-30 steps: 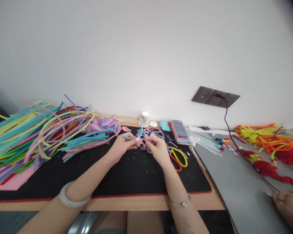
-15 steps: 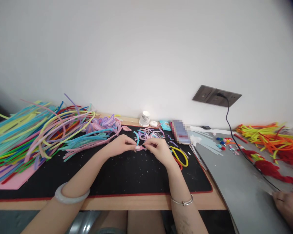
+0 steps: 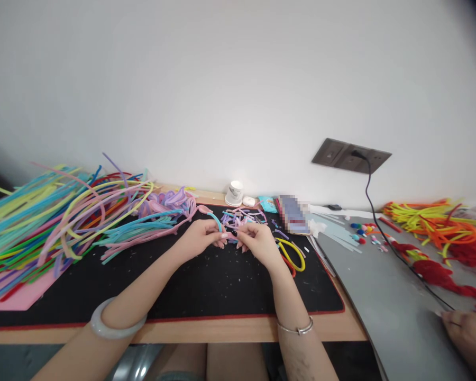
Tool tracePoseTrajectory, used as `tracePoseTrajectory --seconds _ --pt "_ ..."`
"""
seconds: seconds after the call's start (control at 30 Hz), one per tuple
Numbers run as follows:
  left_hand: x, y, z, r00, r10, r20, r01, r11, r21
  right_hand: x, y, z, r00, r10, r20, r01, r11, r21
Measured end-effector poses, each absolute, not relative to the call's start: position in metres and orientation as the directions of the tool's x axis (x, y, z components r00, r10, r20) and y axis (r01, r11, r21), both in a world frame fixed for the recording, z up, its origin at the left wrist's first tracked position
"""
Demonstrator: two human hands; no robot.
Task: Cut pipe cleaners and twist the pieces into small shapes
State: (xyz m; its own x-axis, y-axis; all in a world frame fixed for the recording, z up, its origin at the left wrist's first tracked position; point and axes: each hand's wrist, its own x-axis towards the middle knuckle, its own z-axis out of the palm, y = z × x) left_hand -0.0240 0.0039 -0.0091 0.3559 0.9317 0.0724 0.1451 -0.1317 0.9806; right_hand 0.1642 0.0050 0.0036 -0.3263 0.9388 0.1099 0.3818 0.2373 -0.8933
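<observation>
Over the black mat (image 3: pixel 206 286), my left hand (image 3: pixel 202 237) is closed in a pinch on a light-blue pipe cleaner (image 3: pixel 215 219). The pipe cleaner curves up and to the left from my fingertips, close to a pink petal-shaped loop (image 3: pixel 204 210). My right hand (image 3: pixel 258 239) is close beside it, thumb and fingers pressed together. Whatever it pinches is too small and covered to make out. Just behind my hands lies a heap of short pink, purple and blue pipe cleaner pieces (image 3: pixel 244 216).
Long coloured pipe cleaners (image 3: pixel 63 211) fill the left side, with purple loops (image 3: pixel 174 198) beside them. A paper cup (image 3: pixel 235 192) stands by the wall. Right of my hands are a yellow-handled tool (image 3: pixel 297 256) and a phone (image 3: pixel 292 214). Another person's hand (image 3: pixel 468 336) rests at far right.
The light-blue pipe cleaner has tipped from nearly upright to leaning left. My left hand has turned slightly, and the pink piece seen between my fingertips is now mostly hidden.
</observation>
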Motion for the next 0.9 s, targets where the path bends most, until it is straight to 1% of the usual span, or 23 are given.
tracePoseTrajectory --seconds 0.07,0.1,0.23,0.33,0.4,0.5,0.63,0.77,0.83,0.9 --pt "-0.024 0.004 -0.009 0.342 0.929 0.143 0.198 -0.220 0.955 0.165 0.005 0.003 -0.357 0.930 0.088 0.397 0.237 -0.887" --pt "-0.024 0.004 -0.009 0.344 0.925 0.159 0.215 -0.243 0.946 0.165 0.005 0.003 -0.370 0.923 0.105 0.418 0.267 -0.868" --pt "-0.024 0.002 -0.007 0.360 0.922 0.145 0.234 -0.240 0.942 0.166 0.006 0.005 -0.381 0.875 0.299 0.528 0.472 -0.706" --pt "-0.023 0.000 -0.005 0.357 0.927 0.115 0.261 -0.217 0.941 0.166 0.008 0.006 -0.401 0.823 0.403 0.551 0.568 -0.611" --pt "-0.023 0.000 -0.005 0.356 0.929 0.103 0.279 -0.210 0.937 0.166 0.009 0.006 -0.416 0.805 0.423 0.558 0.594 -0.580" --pt "-0.023 0.001 -0.006 0.347 0.932 0.107 0.317 -0.224 0.922 0.166 0.008 0.006 -0.410 0.808 0.424 0.594 0.589 -0.548" --pt "-0.022 0.001 -0.007 0.359 0.927 0.109 0.321 -0.232 0.918 0.164 0.006 0.007 -0.387 0.832 0.398 0.636 0.553 -0.538" --pt "-0.019 0.000 -0.003 0.365 0.930 0.053 0.259 -0.156 0.953 0.163 0.006 0.007 -0.358 0.847 0.393 0.632 0.529 -0.566" --pt "-0.018 -0.001 0.001 0.372 0.928 0.024 0.240 -0.121 0.963 0.163 0.006 0.006 -0.343 0.855 0.389 0.616 0.518 -0.594" --pt "-0.019 -0.002 0.003 0.377 0.926 0.009 0.220 -0.099 0.971 0.165 0.007 0.005 -0.322 0.872 0.367 0.576 0.489 -0.656"
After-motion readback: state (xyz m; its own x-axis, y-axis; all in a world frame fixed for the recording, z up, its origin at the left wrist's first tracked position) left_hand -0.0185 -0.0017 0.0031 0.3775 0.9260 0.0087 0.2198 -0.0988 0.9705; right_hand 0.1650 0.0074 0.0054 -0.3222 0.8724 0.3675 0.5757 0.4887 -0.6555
